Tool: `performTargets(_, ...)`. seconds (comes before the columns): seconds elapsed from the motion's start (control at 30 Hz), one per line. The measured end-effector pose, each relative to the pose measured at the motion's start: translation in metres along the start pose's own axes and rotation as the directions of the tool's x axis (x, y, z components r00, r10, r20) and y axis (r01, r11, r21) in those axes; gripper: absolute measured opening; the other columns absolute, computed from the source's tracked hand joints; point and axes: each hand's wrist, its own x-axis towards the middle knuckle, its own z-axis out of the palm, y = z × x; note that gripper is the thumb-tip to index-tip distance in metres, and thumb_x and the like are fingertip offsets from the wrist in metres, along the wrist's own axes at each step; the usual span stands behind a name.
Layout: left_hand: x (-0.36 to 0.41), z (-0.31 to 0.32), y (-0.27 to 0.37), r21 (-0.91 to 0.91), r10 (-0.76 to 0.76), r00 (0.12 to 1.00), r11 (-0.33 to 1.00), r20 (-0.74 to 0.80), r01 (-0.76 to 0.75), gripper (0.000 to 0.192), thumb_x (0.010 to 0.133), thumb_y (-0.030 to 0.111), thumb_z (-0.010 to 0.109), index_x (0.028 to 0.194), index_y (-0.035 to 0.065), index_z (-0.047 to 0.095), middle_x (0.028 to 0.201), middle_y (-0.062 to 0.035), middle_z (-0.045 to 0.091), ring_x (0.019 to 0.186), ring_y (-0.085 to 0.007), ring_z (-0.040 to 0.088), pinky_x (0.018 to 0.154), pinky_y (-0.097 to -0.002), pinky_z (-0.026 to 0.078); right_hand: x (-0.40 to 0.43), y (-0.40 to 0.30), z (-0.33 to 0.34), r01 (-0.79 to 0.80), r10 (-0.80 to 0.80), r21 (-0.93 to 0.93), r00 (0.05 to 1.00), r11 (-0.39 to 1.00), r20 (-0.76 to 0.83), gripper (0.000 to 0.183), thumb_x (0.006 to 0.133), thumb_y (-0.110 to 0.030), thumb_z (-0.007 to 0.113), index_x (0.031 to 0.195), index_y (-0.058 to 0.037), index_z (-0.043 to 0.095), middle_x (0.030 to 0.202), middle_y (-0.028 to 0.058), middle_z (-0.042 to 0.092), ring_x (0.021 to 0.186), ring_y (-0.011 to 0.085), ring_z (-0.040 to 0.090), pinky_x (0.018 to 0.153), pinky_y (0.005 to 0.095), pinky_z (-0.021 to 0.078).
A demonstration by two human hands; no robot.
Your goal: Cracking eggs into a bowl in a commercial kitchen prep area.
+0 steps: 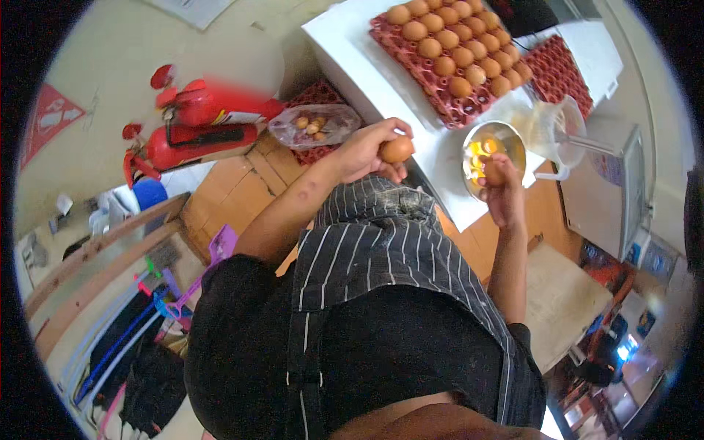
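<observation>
My left hand (374,151) holds a brown egg (397,149) beside the front edge of the white table (385,93). Over the near side of a round metal bowl (516,144), my right hand (503,190) has its fingers around another brown egg (495,171). Several yellow yolks (476,151) lie in that bowl. Behind it a red egg tray (410,69) carries many brown eggs (462,56), with a few near cells unfilled. To the right of the bowl is a clear plastic jug (569,126) with a metal rod-like thing across its mouth.
A second red egg tray (561,69) lies at the back right. Left of the table, a plastic bag (335,118) with eggs or shells rests on more red trays. Red fire extinguishers (203,146) are by the wall. A wooden-topped surface (566,302) stands at the lower right.
</observation>
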Motion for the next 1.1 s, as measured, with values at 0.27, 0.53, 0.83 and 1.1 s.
performTargets(0.27,-0.126,-0.064,-0.020,-0.036,0.183,0.891,0.976,-0.416,-0.217,0.025,0.095,0.021,0.037,0.116,0.0086,0.043,0.105,-0.0161,0.057,0.068,-0.0267,0.064,0.058,-0.0371,0.057,0.066,0.049,0.177,-0.162,0.274,-0.298,0.882,0.941,0.383,0.048,0.098,-0.036,0.050,0.138,-0.0124,0.038,0.134,0.0167,0.045,0.091,0.0301,0.065,0.069,0.0359,0.0573)
performTargets(0.53,-0.086,-0.039,-0.020,0.236,0.377,0.793,0.925,-0.478,-0.297,0.030,0.101,0.020,0.038,0.127,0.0072,0.041,0.110,-0.0131,0.053,0.072,-0.0204,0.064,0.063,-0.0316,0.057,0.057,0.068,0.202,-0.304,0.335,-0.148,0.773,0.941,0.539,0.053,0.099,-0.046,0.041,0.137,-0.0081,0.036,0.121,0.0147,0.051,0.097,0.0291,0.061,0.080,0.0406,0.0534)
performTargets(0.83,0.025,0.075,0.014,0.722,0.049,0.996,0.686,0.080,-0.092,0.036,0.094,0.019,0.054,0.125,0.0012,0.050,0.105,-0.0137,0.062,0.072,-0.0138,0.065,0.057,-0.0273,0.051,-0.008,0.027,0.065,-0.037,0.037,-0.153,0.999,0.988,-0.005,0.033,0.100,-0.036,0.042,0.120,-0.0108,0.048,0.083,0.0046,0.053,0.058,0.0138,0.050,0.044,0.0288,0.0426)
performTargets(1.1,0.125,0.060,-0.062,0.574,0.032,0.964,0.808,-0.266,0.131,0.042,0.093,0.021,0.058,0.120,-0.0008,0.035,0.096,-0.0138,0.053,0.068,-0.0223,0.065,0.054,-0.0324,0.059,-0.019,0.053,-0.099,0.124,-0.872,-0.959,0.458,0.256,-0.173,0.022,0.094,-0.011,0.051,0.115,-0.0031,0.050,0.094,0.0123,0.051,0.076,0.0213,0.055,0.064,0.0317,0.0472)
